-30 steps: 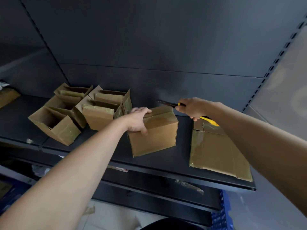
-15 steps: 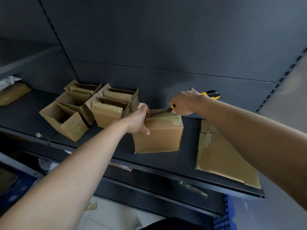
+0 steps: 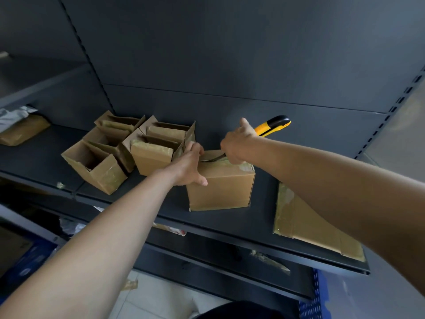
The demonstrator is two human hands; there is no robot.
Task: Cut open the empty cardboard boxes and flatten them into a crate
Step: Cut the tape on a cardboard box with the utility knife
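Observation:
A closed, taped cardboard box (image 3: 222, 187) stands on the dark metal shelf (image 3: 161, 203). My left hand (image 3: 189, 165) grips its top left corner, fingers over the top and thumb on the front. My right hand (image 3: 236, 143) holds a yellow and black utility knife (image 3: 272, 127) above the box. The blade lies on the taped top seam, its tip close to my left fingers. Part of the box top is hidden behind my hands.
Several opened cardboard boxes (image 3: 128, 150) stand clustered left of the closed one. A flattened box (image 3: 308, 222) lies on the shelf at the right. A taped parcel (image 3: 23, 132) sits far left. A blue crate (image 3: 310, 300) edge shows below at the right.
My right hand brought the knife from behind the box onto its top; the blade now rests along the tape seam. My left hand kept its grip on the box.

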